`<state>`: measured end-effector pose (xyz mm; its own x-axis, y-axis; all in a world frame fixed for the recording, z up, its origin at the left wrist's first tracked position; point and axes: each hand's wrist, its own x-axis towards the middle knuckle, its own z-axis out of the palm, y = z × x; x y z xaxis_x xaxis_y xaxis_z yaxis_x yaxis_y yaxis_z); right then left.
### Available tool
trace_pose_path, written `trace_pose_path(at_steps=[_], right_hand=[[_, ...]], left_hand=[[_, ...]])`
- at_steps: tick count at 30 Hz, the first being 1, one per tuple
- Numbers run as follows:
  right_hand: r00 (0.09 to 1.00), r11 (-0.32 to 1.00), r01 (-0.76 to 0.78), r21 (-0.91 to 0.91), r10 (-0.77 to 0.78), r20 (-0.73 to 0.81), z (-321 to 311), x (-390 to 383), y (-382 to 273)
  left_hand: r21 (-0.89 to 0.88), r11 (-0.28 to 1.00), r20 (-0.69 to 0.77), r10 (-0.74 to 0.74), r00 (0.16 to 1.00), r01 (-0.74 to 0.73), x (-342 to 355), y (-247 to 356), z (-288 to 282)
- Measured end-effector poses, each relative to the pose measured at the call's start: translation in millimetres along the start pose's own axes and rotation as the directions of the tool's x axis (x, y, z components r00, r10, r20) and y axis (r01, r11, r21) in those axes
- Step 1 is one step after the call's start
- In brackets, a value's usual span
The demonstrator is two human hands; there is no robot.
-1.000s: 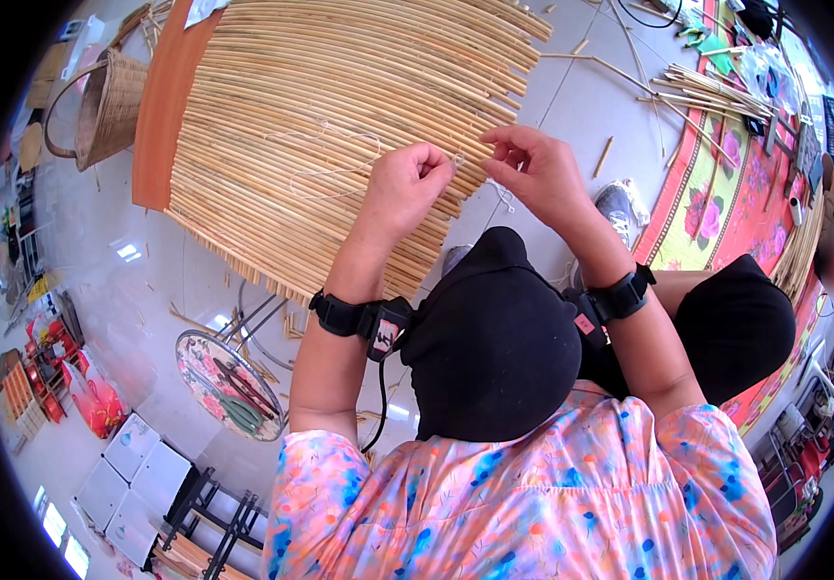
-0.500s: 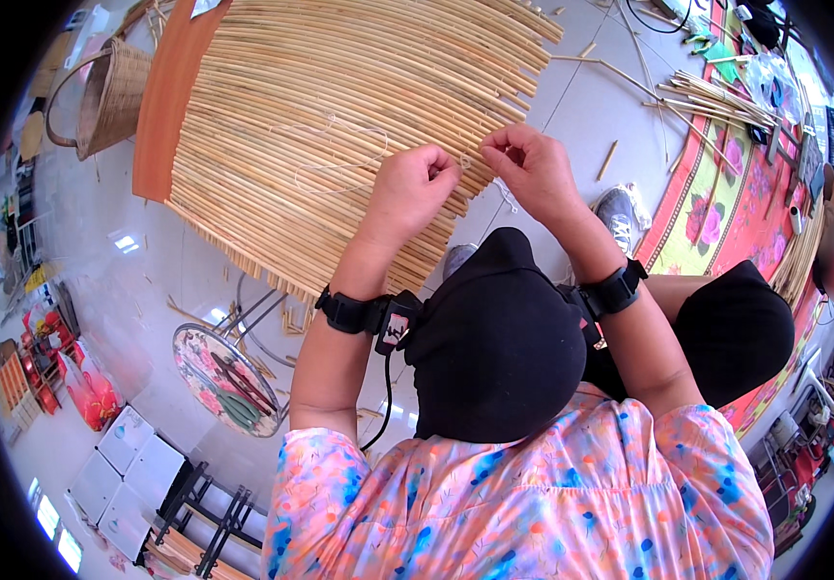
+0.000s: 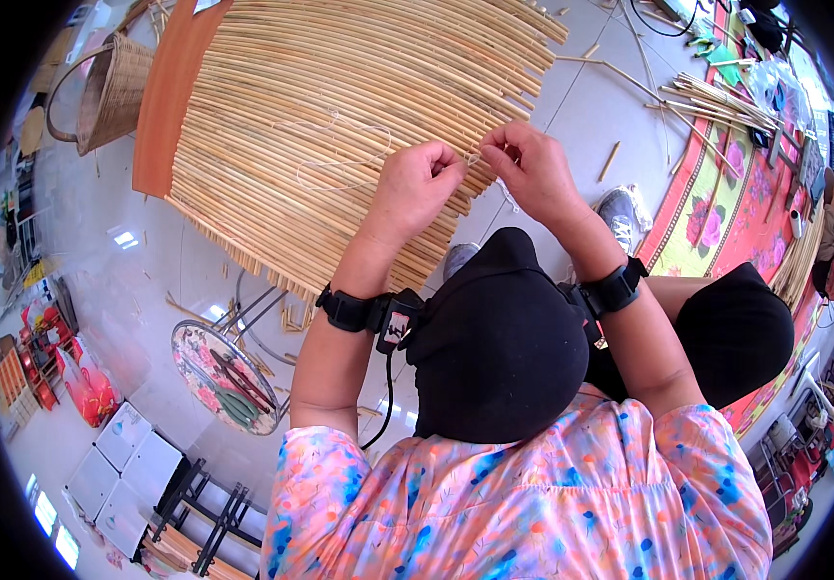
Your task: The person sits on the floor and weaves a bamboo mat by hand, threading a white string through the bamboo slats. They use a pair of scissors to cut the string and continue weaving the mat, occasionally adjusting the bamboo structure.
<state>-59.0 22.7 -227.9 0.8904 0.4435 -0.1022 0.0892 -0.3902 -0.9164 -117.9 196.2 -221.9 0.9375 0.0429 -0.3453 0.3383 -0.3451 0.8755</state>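
Pale string [image 3: 474, 158] spans the gap between left hand [image 3: 421, 184] and right hand [image 3: 533, 166], apparently pinched in both sets of fingertips, above the right edge of the stick mat [image 3: 339, 58]. Even tension and untangled slack likely serve best. A brown board [image 3: 160, 126] borders the mat's left end.

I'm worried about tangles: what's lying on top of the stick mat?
Pale thread lies in loose loops across the stick mat. The left hand and right hand are at its near edge, with thread between them; whatever lies directly beneath the hands is hidden.
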Motion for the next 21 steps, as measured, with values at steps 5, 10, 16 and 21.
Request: trace_pose_path(at_steps=[5, 10, 16, 21], right_hand=[[1.0, 1.0, 0.016, -0.006, -0.016, 0.009, -1, 0, 0], [1.0, 1.0, -0.015, -0.015, 0.015, 0.006, 0, 1, 0], [0.994, 0.999, -0.017, -0.033, 0.013, -0.112, -2, -1, 16], [1.0, 0.995, 0.003, -0.103, -0.003, -0.001, -12, -3, 10]], left_hand=[[0.111, 0.994, -0.031, -0.006, 0.999, 0.009, -2, 5, -1], [0.339, 0.94, -0.082, 0.007, 0.997, 0.021, -5, 7, -3], [0.446, 0.894, -0.098, -0.001, 0.995, 0.045, -5, 5, 1], [0.421, 0.907, -0.113, 0.024, 0.993, 0.026, -6, 4, 1]])
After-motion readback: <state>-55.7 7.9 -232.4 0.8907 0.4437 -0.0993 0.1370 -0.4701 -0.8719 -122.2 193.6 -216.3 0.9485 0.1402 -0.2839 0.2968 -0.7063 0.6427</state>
